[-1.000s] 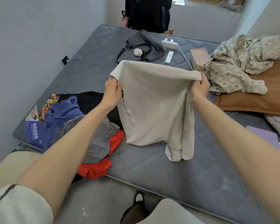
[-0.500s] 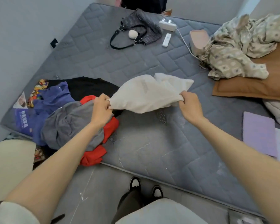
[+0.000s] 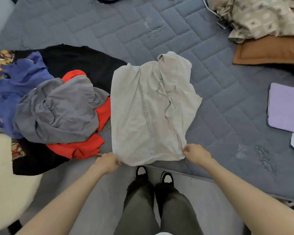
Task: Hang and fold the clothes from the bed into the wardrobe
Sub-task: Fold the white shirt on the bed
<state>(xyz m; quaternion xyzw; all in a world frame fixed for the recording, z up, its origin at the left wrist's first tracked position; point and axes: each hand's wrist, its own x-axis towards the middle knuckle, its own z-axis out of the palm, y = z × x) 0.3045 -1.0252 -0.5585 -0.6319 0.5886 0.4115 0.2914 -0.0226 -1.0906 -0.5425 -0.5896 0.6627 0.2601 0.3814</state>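
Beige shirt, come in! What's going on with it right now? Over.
Near corners pinched, one by the left hand, one by the right hand. The shirt lies spread on the mattress, not yet folded. A clothes pile touches its left edge.

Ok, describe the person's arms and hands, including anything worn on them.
The left hand and right hand are ungloved, with no watch, bracelet or visible ring. The left arm and right arm are bare to the frame's edge; no sleeve shows.
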